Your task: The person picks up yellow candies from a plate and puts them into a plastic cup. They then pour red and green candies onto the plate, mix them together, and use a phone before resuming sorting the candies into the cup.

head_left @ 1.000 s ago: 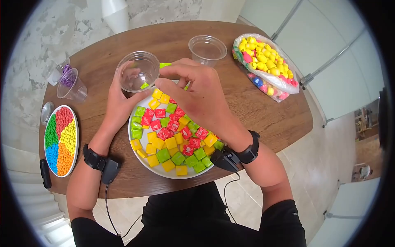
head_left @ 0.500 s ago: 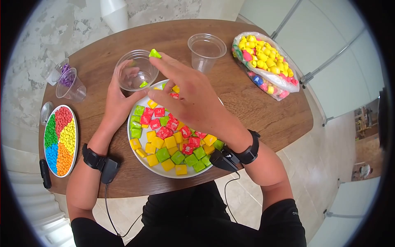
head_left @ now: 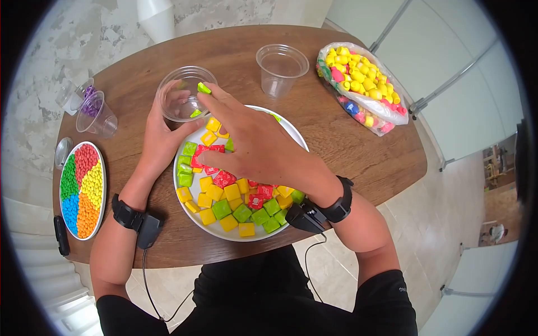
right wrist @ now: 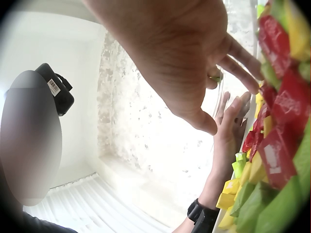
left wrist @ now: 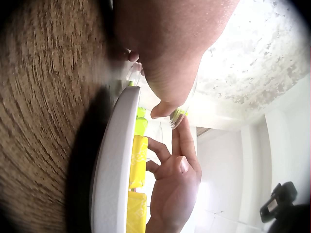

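My left hand [head_left: 159, 131] grips a clear plastic cup [head_left: 175, 115] by its side, beyond the far left rim of the plate. A green wrapped candy [head_left: 195, 113] shows in the cup. Over the cup's right rim, the fingertips of my right hand [head_left: 258, 143] hold another green wrapped candy [head_left: 203, 88], with the thumb spread well away from it. In the right wrist view this candy [right wrist: 215, 78] sits among the fingers. Below the right hand, a round white plate [head_left: 193, 223] carries many red, yellow and green wrapped candies [head_left: 222, 210], partly hidden by that hand.
A second clear cup [head_left: 280, 70] stands behind the plate. At the back right lies a plastic bag [head_left: 386, 115] of yellow and pink pieces. On the left are an oval dish [head_left: 104, 210] of color-sorted small candies and a cup [head_left: 98, 120] near purple shreds [head_left: 88, 102].
The right hand's fingertips have moved left and down over the cup rim with the green candy. Its thumb has spread away from the fingers. The left hand keeps the cup nearly still.
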`<state>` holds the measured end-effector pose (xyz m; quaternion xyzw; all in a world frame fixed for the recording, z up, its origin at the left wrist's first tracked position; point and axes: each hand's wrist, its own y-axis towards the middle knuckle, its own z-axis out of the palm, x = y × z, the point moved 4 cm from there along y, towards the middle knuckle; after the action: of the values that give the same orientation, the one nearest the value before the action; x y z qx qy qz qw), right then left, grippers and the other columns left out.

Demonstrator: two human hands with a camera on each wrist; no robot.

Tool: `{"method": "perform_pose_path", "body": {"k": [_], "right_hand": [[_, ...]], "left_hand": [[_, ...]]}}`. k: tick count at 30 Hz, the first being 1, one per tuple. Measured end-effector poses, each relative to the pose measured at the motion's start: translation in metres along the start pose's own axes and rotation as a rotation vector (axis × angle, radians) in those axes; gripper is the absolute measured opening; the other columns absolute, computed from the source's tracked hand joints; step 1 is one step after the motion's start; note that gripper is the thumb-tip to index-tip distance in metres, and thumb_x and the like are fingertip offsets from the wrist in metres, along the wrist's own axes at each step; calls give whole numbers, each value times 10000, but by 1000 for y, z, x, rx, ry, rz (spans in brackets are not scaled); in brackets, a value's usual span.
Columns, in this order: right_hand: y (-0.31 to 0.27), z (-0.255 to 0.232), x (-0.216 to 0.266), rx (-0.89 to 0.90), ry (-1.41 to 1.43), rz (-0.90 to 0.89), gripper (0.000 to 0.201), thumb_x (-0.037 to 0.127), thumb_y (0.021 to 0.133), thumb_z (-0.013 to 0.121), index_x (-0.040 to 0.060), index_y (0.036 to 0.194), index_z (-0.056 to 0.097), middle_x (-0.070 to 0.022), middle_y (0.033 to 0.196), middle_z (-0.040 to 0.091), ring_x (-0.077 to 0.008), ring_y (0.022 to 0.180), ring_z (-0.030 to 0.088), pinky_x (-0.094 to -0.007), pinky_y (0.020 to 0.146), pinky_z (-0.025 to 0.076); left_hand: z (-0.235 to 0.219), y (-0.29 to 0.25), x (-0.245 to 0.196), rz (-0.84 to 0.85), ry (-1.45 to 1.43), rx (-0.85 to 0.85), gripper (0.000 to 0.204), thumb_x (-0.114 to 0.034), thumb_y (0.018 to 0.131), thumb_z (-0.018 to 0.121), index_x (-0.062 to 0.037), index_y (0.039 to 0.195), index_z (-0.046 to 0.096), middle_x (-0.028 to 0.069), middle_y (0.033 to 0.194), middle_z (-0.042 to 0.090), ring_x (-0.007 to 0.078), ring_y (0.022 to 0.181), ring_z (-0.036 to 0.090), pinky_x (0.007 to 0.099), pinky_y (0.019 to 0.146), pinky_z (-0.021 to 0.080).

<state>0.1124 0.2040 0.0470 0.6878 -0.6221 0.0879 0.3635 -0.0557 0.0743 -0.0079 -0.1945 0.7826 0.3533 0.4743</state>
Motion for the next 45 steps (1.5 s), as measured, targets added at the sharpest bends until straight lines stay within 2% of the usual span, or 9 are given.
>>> {"method": "perform_pose_path", "body": {"k": [11,13,16,35,37,45], "right_hand": [[1,0,1,19,-2,26,850,435,892,761,-36,1523,441,-250,1602,436,-431,1302,591,-449,1090,484],[1,-1,1,8,3,17,850,431,893,763,-36,1524,438,-249,1602,435,-435,1293,596,-450,1085,488],[1,-1,1,14,0,13,848,426,894,764,-36,1524,437,-249,1604,432,-437,1292,595,-450,1085,487],[0,-1,2,39,3,36,829,415,902,761,-46,1513,441,-233,1616,420,-429,1292,596,-453,1084,488],[0,0,0,10,-21,9,826,412,904,760,-46,1513,440,-232,1619,416,-433,1295,594,-452,1088,486],[0,-4,3,37,10,38,792,396,903,765,-30,1496,457,-222,1615,428,-435,1290,594,-454,1082,491]], "left_hand": [[0,0,0,-3,-13,-1,835,-85,787,864,-64,1507,442,149,1352,614,250,1278,572,403,1091,452],[0,0,-1,-5,32,31,812,-18,830,790,-58,1544,406,138,1379,604,238,1318,550,402,1112,455],[1,1,1,-3,-25,3,827,-84,790,863,-63,1504,445,152,1345,616,251,1278,573,402,1101,448],[0,0,-2,2,-4,2,824,-85,787,863,-67,1499,451,143,1344,614,242,1270,573,399,1080,455],[0,0,-2,-2,50,41,802,-13,834,787,-55,1539,408,154,1389,595,239,1321,544,396,1118,456],[2,-1,-4,-29,-25,35,813,-16,835,791,-48,1543,393,166,1426,576,250,1348,549,386,1129,449]]}}
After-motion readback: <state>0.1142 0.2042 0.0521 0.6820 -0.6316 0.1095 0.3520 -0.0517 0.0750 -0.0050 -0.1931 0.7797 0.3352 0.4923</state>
